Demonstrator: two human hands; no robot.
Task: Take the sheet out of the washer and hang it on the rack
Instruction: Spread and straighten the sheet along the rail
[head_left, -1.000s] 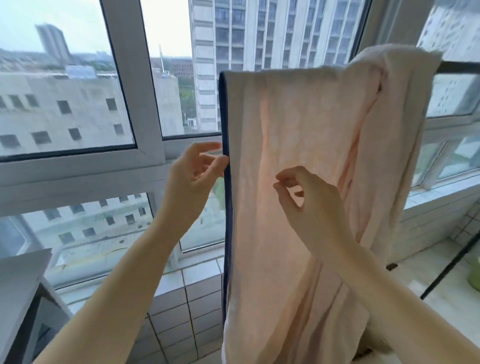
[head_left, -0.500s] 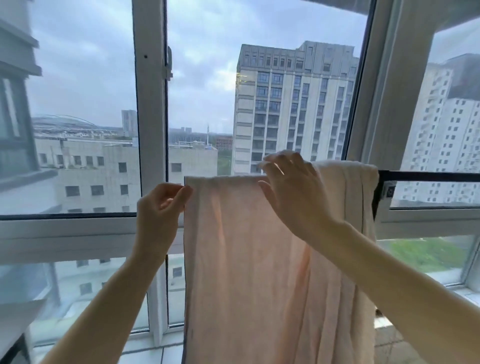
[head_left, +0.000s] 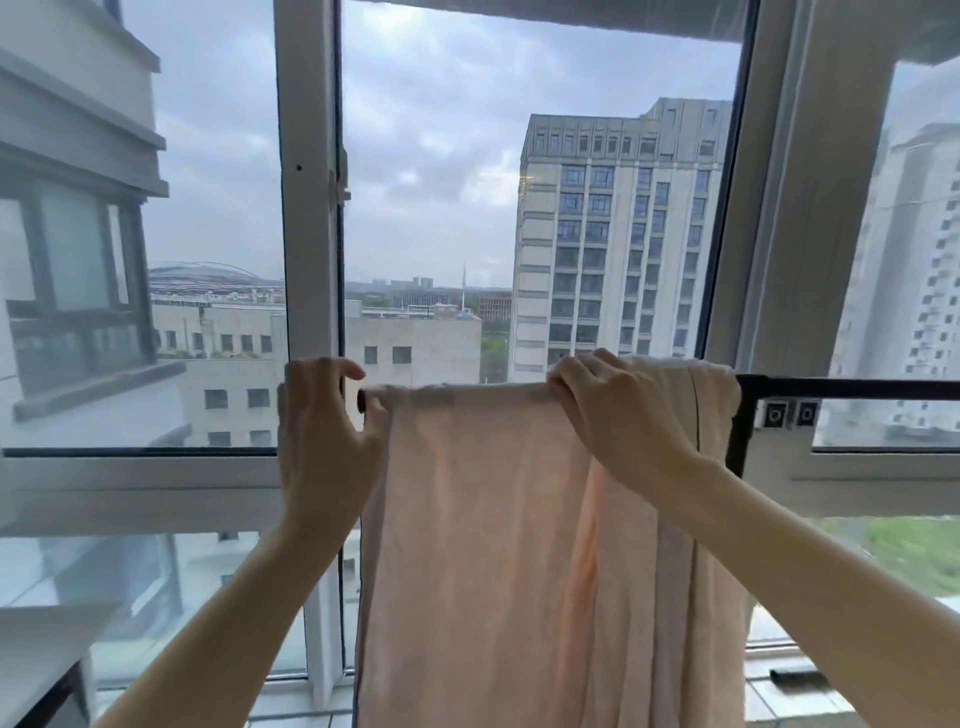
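Both hands are up at mid-frame, apart: the left hand (head_left: 327, 431) pinches the top left corner of the pink sheet (head_left: 493, 545), the right hand (head_left: 623, 415) grips its top fold. The sheet hangs over the black rack rail (head_left: 852, 387) at centre frame. Behind stand a white window frame (head_left: 306, 208) and a grey tower block (head_left: 613, 234).

A plain, unpatterned sheet (head_left: 493, 545) in pale peach-pink fills the view from the centre to 6 o'clock, with a thin dark trim down its edge at 7 o'clock. The rack (head_left: 841, 387) bar at 3 o'clock is black. The window frame (head_left: 306, 208) is white. Beyond it are a grey-blue clouded sky (head_left: 441, 130) at 12 o'clock, a beige-grey tower block (head_left: 613, 249) gridded with dark windows at 2 o'clock, and green grass (head_left: 914, 551) at 4 o'clock.
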